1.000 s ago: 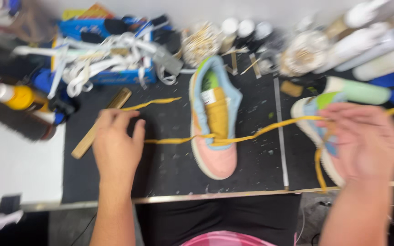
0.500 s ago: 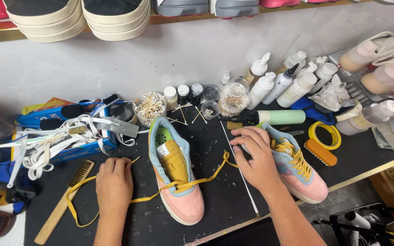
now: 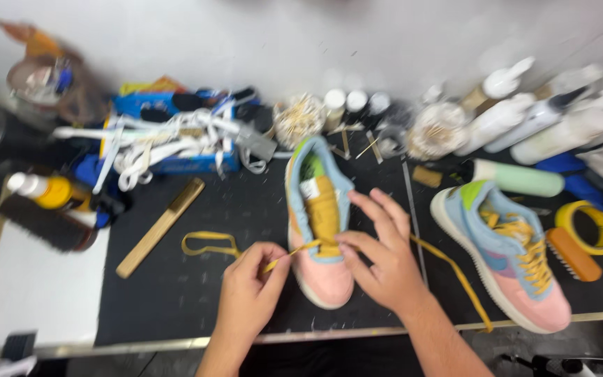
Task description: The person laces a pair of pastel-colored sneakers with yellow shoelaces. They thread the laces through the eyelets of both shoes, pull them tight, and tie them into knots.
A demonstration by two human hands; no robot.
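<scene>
A pink, light blue and mustard sneaker [image 3: 319, 209] lies unlaced on the black mat [image 3: 197, 286], toe toward me. A yellow lace [image 3: 207, 241] runs through its lowest eyelets. My left hand [image 3: 249, 297] pinches the lace's left end just left of the toe. My right hand [image 3: 382, 255] rests on the shoe's right side, fingers at the lace by the tongue. The lace's other half [image 3: 458, 279] trails right toward the table edge. A second matching sneaker [image 3: 504, 258], laced in yellow, lies at the right.
A wooden-handled brush [image 3: 158, 227] lies left of the shoe. A blue box with white laces [image 3: 169, 143] sits behind it. Bottles and jars [image 3: 497, 119] line the back wall. A yellow tape roll [image 3: 587, 227], an orange brush [image 3: 574, 255] and a green bottle [image 3: 518, 178] lie at right.
Both hands have come in to the unlaced shoe: the left now pinches the lace end beside the toe, the right left the laced sneaker for the tongue area. The camera tilted down.
</scene>
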